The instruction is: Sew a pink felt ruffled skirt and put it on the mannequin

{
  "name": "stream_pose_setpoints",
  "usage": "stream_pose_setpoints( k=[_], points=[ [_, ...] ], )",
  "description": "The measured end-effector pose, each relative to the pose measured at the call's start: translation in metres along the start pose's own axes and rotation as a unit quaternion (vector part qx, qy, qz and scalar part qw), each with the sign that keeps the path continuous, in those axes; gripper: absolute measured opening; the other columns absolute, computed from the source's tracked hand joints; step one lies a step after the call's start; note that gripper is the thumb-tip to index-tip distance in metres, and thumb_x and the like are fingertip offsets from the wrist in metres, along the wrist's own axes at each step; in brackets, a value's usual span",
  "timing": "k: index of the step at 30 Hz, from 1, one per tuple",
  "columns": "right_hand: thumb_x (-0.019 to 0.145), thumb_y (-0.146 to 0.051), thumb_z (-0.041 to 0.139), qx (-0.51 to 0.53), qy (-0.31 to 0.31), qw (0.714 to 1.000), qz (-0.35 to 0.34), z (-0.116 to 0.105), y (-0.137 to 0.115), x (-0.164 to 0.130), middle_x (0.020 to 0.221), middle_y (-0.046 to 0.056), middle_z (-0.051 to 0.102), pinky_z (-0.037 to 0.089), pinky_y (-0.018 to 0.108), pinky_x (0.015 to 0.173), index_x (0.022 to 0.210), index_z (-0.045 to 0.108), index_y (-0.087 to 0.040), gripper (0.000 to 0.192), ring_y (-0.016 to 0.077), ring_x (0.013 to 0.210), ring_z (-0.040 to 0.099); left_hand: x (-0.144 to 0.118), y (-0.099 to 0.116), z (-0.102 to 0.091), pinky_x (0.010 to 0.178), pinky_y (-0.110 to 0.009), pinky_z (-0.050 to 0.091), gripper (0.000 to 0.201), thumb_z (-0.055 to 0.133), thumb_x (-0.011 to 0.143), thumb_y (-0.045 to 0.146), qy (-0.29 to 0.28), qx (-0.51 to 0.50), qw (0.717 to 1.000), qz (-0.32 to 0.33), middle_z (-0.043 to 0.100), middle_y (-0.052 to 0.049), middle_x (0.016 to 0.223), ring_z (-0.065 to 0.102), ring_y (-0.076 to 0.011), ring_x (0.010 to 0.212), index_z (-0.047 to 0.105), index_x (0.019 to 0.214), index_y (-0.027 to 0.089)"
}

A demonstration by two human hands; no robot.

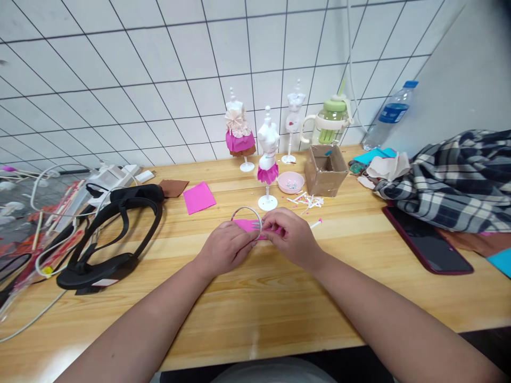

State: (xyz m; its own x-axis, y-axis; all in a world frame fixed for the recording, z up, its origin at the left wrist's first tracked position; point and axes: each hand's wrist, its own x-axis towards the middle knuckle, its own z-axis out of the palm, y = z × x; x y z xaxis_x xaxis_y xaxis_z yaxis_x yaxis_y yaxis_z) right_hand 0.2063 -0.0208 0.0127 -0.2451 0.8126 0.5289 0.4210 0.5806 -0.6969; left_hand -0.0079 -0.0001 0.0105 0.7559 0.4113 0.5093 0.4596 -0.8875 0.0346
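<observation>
Left hand (225,247) and right hand (293,238) meet near the middle of the wooden tabletop (255,314), knuckles up, fingers curled in. Both pinch one small piece of pink paper (249,225) between them, held low over the wood. A thin ring of tape (247,218) stands just behind the paper, at the fingertips; whether a finger touches it cannot be told.

Just beyond the hands, toward the far edge, a small white mannequin (268,159) on a round foot wears a pink pleated skirt. Two more mannequins stand farther back against the tiled wall: one in a pink dress with a cream flower (238,130), one bare (294,114). A pink bowl (290,182) sits right of the near mannequin, with an open cardboard box (325,170) beside it and white paper scraps (308,200) scattered in front. A flat pink sheet (198,197) and a brown sheet (173,187) lie left of the mannequin.

Left end of the tabletop: black headband device (112,234) with straps, white cables around it. Right end: plaid cloth (451,178) heaped up, dark phone (427,239) lying flat at its near side. Green cup (331,119) and water bottle (389,114) at the far right corner.
</observation>
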Motion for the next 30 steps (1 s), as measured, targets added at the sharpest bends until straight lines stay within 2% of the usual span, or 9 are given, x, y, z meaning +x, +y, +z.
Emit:
stream_pose_setpoints(
  k=[4,8,13,15,19,22,24,27,30],
  points=[
    [0.092,-0.027,0.057,-0.018,-0.001,1.0,0.006,-0.003,0.001,0.0,0.086,0.004,0.063,0.046,0.03,0.069,0.083,0.056,-0.021,0.01,0.017,0.078,0.057,-0.001,-0.001,0.0,0.068,-0.031,0.044,0.023,0.05,0.094,0.022,-0.002,0.004,1.0,-0.011,0.066,-0.003,0.074,0.061,-0.0156,0.067,0.062,0.113,0.018],
    [0.092,-0.022,0.054,0.009,0.018,1.0,0.013,-0.005,0.0,0.0,0.091,0.005,0.066,0.047,0.031,0.074,0.084,0.054,-0.022,0.008,0.018,0.085,0.061,0.0,-0.001,-0.002,0.069,-0.032,0.048,0.021,0.052,0.093,0.025,0.017,-0.003,1.0,-0.011,0.066,-0.004,0.074,0.061,-0.017,0.068,0.062,0.109,0.016],
    [0.091,-0.026,0.056,0.129,0.077,0.983,0.108,-0.005,0.0,-0.001,0.089,0.002,0.073,0.051,0.027,0.065,0.09,0.053,-0.023,0.005,0.0157,0.075,0.068,-0.003,-0.001,-0.003,0.097,-0.041,0.048,0.024,0.049,0.092,0.018,0.016,-0.022,0.999,-0.038,0.068,-0.003,0.079,0.063,-0.0171,0.076,0.06,0.114,0.017],
    [0.089,-0.029,0.061,0.154,0.091,0.977,0.111,-0.005,0.0,-0.003,0.085,0.001,0.074,0.053,0.027,0.066,0.1,0.053,-0.024,0.014,0.0168,0.079,0.071,-0.004,-0.002,-0.002,0.102,-0.042,0.046,0.023,0.048,0.092,0.017,0.011,-0.033,0.998,-0.06,0.069,-0.002,0.08,0.065,-0.0168,0.078,0.061,0.112,0.019],
    [0.088,-0.028,0.064,0.092,0.088,0.991,0.038,-0.006,-0.004,-0.005,0.086,0.0,0.076,0.054,0.029,0.071,0.108,0.056,-0.026,0.022,0.0171,0.082,0.072,-0.003,-0.002,-0.002,0.091,-0.036,0.05,0.019,0.048,0.092,0.022,0.036,-0.076,0.985,-0.148,0.071,-0.004,0.081,0.065,-0.0174,0.078,0.066,0.097,0.019],
    [0.089,-0.024,0.063,0.023,0.091,0.995,-0.041,-0.006,-0.008,-0.006,0.085,0.0,0.076,0.053,0.03,0.07,0.103,0.061,-0.027,0.015,0.0166,0.077,0.071,0.0,0.001,-0.003,0.07,-0.027,0.049,0.024,0.046,0.093,0.027,0.056,-0.135,0.957,-0.251,0.07,-0.003,0.078,0.064,-0.0167,0.072,0.068,0.091,0.018],
    [0.089,-0.02,0.062,-0.01,0.105,0.99,-0.092,-0.006,-0.01,-0.006,0.084,0.0,0.076,0.052,0.031,0.068,0.096,0.063,-0.027,0.01,0.0166,0.075,0.07,0.002,0.003,-0.003,0.064,-0.025,0.047,0.025,0.047,0.092,0.03,0.069,-0.187,0.931,-0.305,0.069,-0.002,0.074,0.062,-0.0156,0.068,0.068,0.088,0.017],
    [0.088,-0.014,0.059,-0.014,0.12,0.983,-0.136,-0.004,-0.013,-0.005,0.081,0.001,0.075,0.051,0.031,0.069,0.088,0.062,-0.025,0.012,0.0169,0.076,0.069,0.003,0.005,-0.002,0.062,-0.024,0.045,0.025,0.049,0.091,0.033,0.098,-0.258,0.897,-0.346,0.067,-0.001,0.073,0.059,-0.0145,0.066,0.067,0.085,0.017],
    [0.088,-0.011,0.058,0.0,0.124,0.982,-0.143,-0.003,-0.014,-0.005,0.08,0.001,0.075,0.051,0.031,0.07,0.087,0.06,-0.025,0.014,0.0166,0.075,0.069,0.002,0.005,0.0,0.063,-0.024,0.045,0.024,0.05,0.091,0.033,0.125,-0.29,0.881,-0.352,0.066,-0.001,0.075,0.059,-0.0144,0.069,0.067,0.084,0.017]
  ],
)
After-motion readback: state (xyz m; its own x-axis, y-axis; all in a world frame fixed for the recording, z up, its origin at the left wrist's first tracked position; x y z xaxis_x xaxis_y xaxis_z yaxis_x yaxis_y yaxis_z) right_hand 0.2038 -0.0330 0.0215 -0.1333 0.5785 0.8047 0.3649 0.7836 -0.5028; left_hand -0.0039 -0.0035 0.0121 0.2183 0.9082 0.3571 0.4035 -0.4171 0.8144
